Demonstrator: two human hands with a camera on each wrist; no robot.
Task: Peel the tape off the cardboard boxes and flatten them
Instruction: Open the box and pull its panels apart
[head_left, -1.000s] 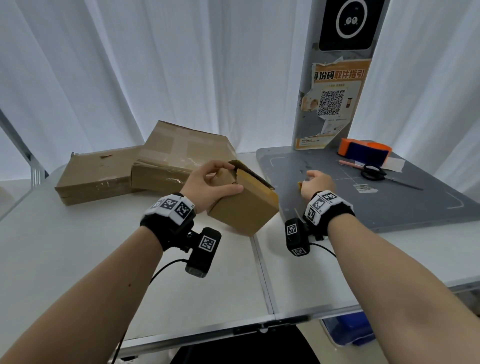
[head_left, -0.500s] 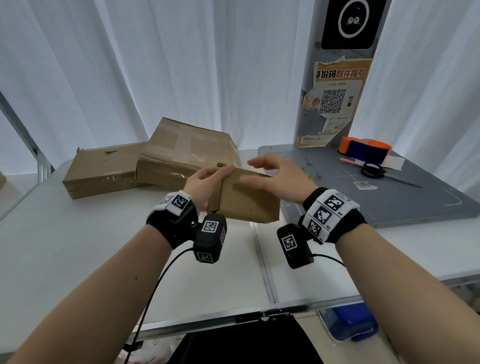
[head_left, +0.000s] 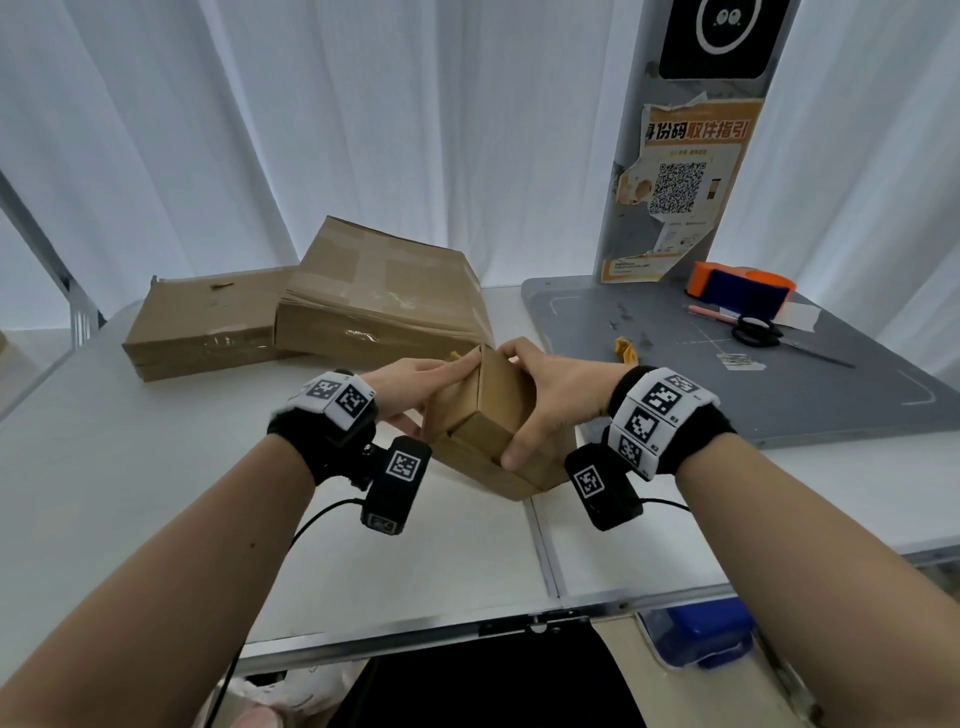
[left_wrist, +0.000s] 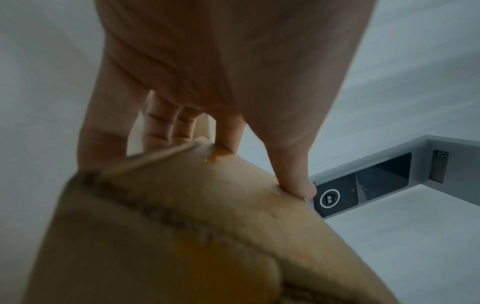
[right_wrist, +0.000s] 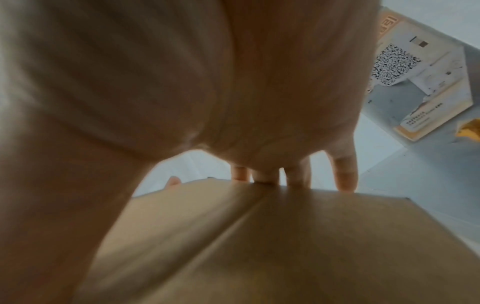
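A small brown cardboard box (head_left: 483, 415) is tilted on one corner over the table seam, held between both hands. My left hand (head_left: 415, 387) grips its left side, index finger along the top edge. My right hand (head_left: 545, 395) wraps its right side, fingers over the far edge and thumb on the near face. In the left wrist view the box (left_wrist: 182, 236) shows an open corrugated edge and a bit of yellow tape residue (left_wrist: 218, 157). The right wrist view shows the box (right_wrist: 259, 246) with a seam between its flaps. A crumpled yellow tape scrap (head_left: 626, 351) lies on the grey mat (head_left: 779, 405).
Two larger taped boxes sit at the back left, a flat one (head_left: 202, 322) and a tilted one (head_left: 384, 301) leaning on it. On the mat are an orange-blue tape dispenser (head_left: 740, 293), scissors (head_left: 758, 332) and a pen (head_left: 711, 312). A poster stand (head_left: 675, 182) rises behind.
My right hand left the mat, where the tape scrap now lies, and came across to grip the small box. The box has turned and come nearer in both hands.
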